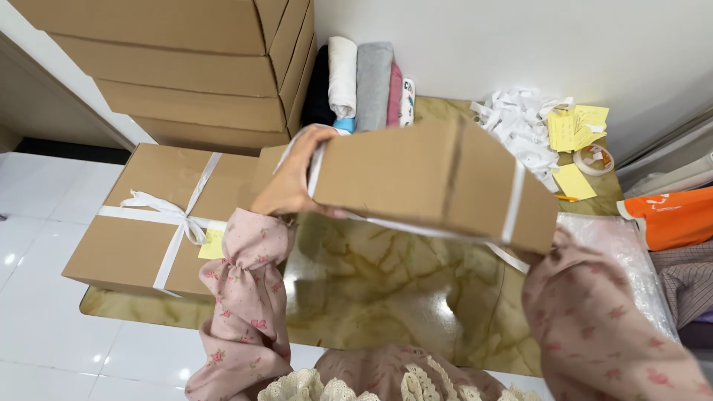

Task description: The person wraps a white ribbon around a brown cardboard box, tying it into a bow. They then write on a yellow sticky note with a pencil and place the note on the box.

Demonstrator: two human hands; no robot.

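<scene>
I hold a flat brown cardboard box [427,178] tilted up above a low marble-patterned table [371,289]. White ribbon [514,200] wraps around the box. My left hand [291,177] grips its left end, fingers over the ribbon there. My right hand is hidden behind the box's right end; only its pink floral sleeve [594,327] shows, so its grip cannot be seen directly.
Another brown box tied with a white ribbon bow [160,223] lies at the table's left. Stacked cartons [193,67] stand behind it. Rolled cloths [360,82], white ribbon scraps [520,122], yellow notes [575,126], a tape roll [594,158] and clear plastic [631,252] lie around.
</scene>
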